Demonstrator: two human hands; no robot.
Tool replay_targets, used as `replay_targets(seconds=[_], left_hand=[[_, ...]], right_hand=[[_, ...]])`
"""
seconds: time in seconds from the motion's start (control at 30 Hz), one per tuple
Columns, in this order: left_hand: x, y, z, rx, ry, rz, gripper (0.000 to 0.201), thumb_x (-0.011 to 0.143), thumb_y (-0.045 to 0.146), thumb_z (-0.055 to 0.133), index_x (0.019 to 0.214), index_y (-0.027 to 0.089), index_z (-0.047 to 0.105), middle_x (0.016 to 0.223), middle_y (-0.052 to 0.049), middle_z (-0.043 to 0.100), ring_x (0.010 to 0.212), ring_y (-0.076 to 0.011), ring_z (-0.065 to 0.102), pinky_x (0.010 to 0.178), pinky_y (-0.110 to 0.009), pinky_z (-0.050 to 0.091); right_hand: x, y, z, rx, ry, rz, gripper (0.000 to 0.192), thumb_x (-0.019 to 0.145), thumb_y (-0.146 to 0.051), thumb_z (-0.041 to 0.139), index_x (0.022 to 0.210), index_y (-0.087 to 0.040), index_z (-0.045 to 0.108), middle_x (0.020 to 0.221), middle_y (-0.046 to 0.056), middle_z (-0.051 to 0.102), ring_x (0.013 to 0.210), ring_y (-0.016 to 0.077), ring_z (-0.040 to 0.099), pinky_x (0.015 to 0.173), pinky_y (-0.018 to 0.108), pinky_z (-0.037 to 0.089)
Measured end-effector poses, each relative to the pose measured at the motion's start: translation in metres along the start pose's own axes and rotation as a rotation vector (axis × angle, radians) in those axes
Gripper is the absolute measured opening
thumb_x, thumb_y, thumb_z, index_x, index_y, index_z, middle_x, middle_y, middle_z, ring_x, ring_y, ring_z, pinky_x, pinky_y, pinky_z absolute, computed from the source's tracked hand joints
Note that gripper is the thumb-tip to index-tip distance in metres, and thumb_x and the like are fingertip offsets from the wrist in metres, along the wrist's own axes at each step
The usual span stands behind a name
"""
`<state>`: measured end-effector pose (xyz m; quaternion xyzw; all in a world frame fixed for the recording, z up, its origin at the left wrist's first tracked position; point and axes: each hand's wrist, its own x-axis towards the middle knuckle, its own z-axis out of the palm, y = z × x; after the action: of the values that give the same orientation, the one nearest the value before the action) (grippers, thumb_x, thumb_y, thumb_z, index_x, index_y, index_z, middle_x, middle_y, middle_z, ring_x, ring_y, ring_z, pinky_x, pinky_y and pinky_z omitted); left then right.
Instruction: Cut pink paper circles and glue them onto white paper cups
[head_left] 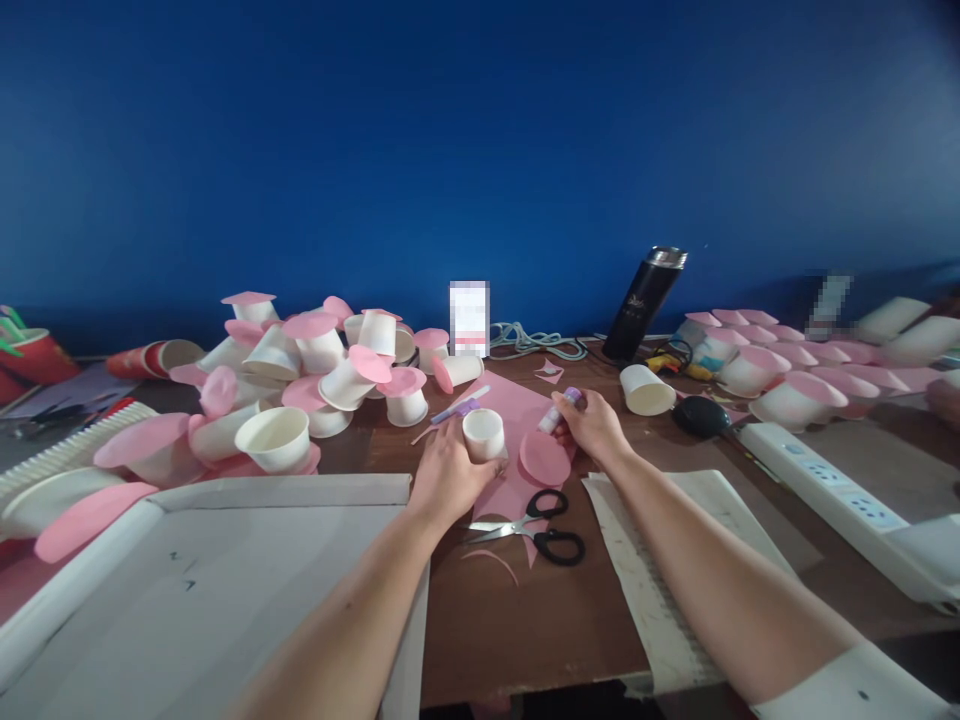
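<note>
white cups (342,388) with pink tops lay heaped behind a white tray (285,580). the left hand (450,468) was curled round a paper cup (484,436) over a pink sheet (516,400). scissors (523,525) lay nearer the body, blades apart. a pink disc (545,459) sat right of the cup, just beside the right hand (596,427), which pinched a purple-capped glue stick (551,418). farther right lay a power strip (817,478).

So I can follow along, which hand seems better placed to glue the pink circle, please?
Probably the right hand: it holds the glue stick by the pink circle; the left hand holds a cup.
</note>
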<state>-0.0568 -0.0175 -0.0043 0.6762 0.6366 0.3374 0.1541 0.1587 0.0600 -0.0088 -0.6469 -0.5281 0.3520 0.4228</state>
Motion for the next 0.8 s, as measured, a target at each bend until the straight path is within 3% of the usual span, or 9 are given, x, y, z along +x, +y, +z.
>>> replay_targets(seconds=[0.13, 0.27, 0.33, 0.43, 0.6, 0.8], left_hand=[[0.000, 0.001, -0.001, -0.004, -0.011, 0.008, 0.067, 0.066, 0.040, 0.077, 0.124, 0.016, 0.053, 0.118, -0.016, 0.062, 0.114, -0.0334, 0.055, 0.095, -0.046, 0.043], [0.000, 0.000, -0.002, -0.003, -0.018, 0.014, 0.061, 0.067, 0.040, 0.076, 0.119, 0.015, 0.054, 0.116, -0.015, 0.062, 0.114, -0.0337, 0.054, 0.095, -0.047, 0.042], [0.000, -0.001, -0.001, 0.004, -0.022, 0.034, 0.059, 0.069, 0.041, 0.074, 0.118, 0.015, 0.053, 0.116, -0.016, 0.062, 0.114, -0.0336, 0.054, 0.096, -0.047, 0.042], [0.000, -0.002, -0.001, 0.015, -0.031, 0.060, 0.059, 0.071, 0.042, 0.072, 0.118, 0.014, 0.053, 0.117, -0.017, 0.061, 0.114, -0.0332, 0.054, 0.097, -0.047, 0.042], [0.000, -0.003, 0.000, 0.034, -0.045, 0.045, 0.062, 0.071, 0.045, 0.071, 0.121, 0.014, 0.051, 0.118, -0.017, 0.060, 0.117, -0.0341, 0.052, 0.098, -0.047, 0.041], [0.001, -0.003, 0.002, 0.054, -0.050, 0.001, 0.062, 0.069, 0.047, 0.072, 0.117, 0.013, 0.052, 0.117, -0.018, 0.060, 0.116, -0.0352, 0.052, 0.096, -0.048, 0.042]], right_hand=[[-0.001, 0.000, -0.003, -0.055, -0.027, -0.036, 0.034, 0.082, -0.049, 0.063, 0.090, -0.015, 0.059, 0.065, 0.008, 0.071, 0.051, 0.0175, 0.066, 0.045, 0.025, 0.051], [-0.005, -0.003, -0.009, -0.350, 0.075, -0.162, 0.064, 0.078, -0.057, 0.063, 0.123, -0.014, 0.051, 0.109, 0.017, 0.067, 0.091, 0.0264, 0.068, 0.070, 0.035, 0.052], [-0.007, -0.005, -0.013, -0.514, 0.107, -0.205, 0.073, 0.079, -0.061, 0.058, 0.133, -0.014, 0.044, 0.118, 0.018, 0.063, 0.103, 0.0299, 0.063, 0.077, 0.039, 0.049], [-0.009, -0.009, -0.020, -0.620, 0.014, -0.224, 0.063, 0.080, -0.063, 0.055, 0.125, -0.018, 0.054, 0.106, 0.013, 0.068, 0.100, 0.0299, 0.063, 0.076, 0.037, 0.046], [-0.011, -0.016, -0.027, -0.572, -0.301, -0.223, 0.035, 0.076, -0.056, 0.064, 0.083, -0.022, 0.072, 0.082, 0.005, 0.073, 0.074, 0.0212, 0.065, 0.063, 0.028, 0.043], [-0.016, -0.021, -0.029, -0.311, -0.392, -0.164, 0.022, 0.062, -0.030, 0.078, 0.081, -0.020, 0.073, 0.069, 0.001, 0.071, 0.061, 0.0166, 0.063, 0.055, 0.025, 0.044]])
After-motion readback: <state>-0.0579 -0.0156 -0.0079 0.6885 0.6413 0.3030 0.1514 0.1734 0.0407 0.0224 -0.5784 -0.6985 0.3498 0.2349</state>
